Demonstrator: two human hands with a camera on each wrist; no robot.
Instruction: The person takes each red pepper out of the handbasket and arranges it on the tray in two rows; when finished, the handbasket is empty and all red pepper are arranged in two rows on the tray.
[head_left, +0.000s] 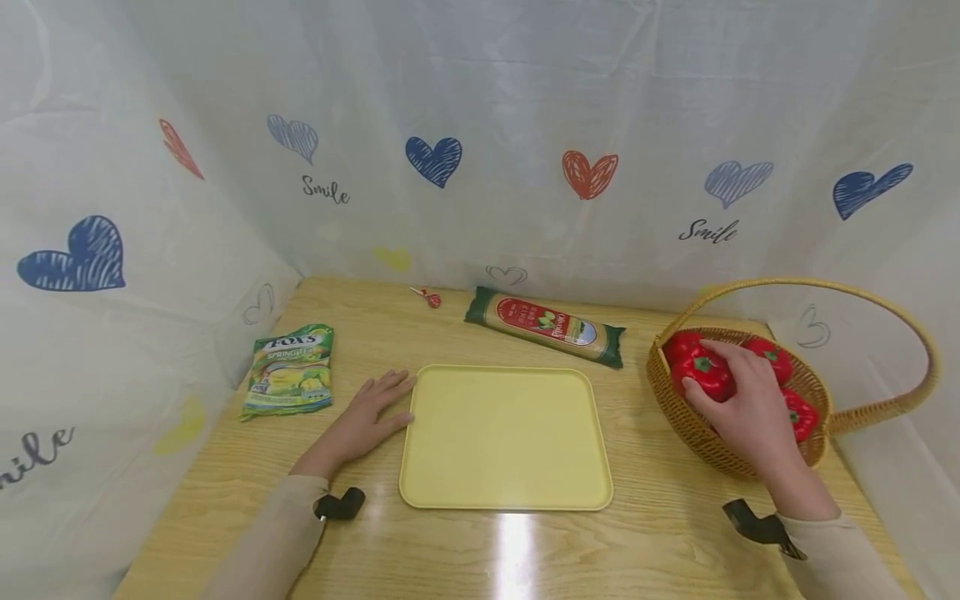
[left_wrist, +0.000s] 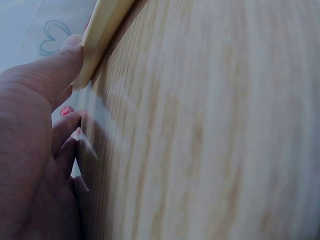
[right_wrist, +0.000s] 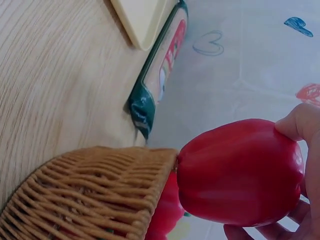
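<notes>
In the head view my right hand (head_left: 746,404) grips a red bell pepper (head_left: 702,377) with a green stem at the mouth of a wicker basket (head_left: 693,433). The right wrist view shows this bell pepper (right_wrist: 240,172) between thumb and fingers, beside the basket rim (right_wrist: 150,200). More red bell peppers (head_left: 801,414) lie inside the basket. My left hand (head_left: 365,421) rests on the table with fingers extended, touching the left edge of a yellow tray (head_left: 506,497). In the left wrist view the left thumb (left_wrist: 62,62) lies against the tray's side (left_wrist: 100,35).
A green candy bag (head_left: 291,371) lies left of the left hand. Behind the tray are a lollipop (head_left: 431,298) and a long green-ended pasta packet (head_left: 547,325). The basket's tall handle (head_left: 922,350) leans out to the right. A white curtain with hearts (head_left: 480,208) stands behind.
</notes>
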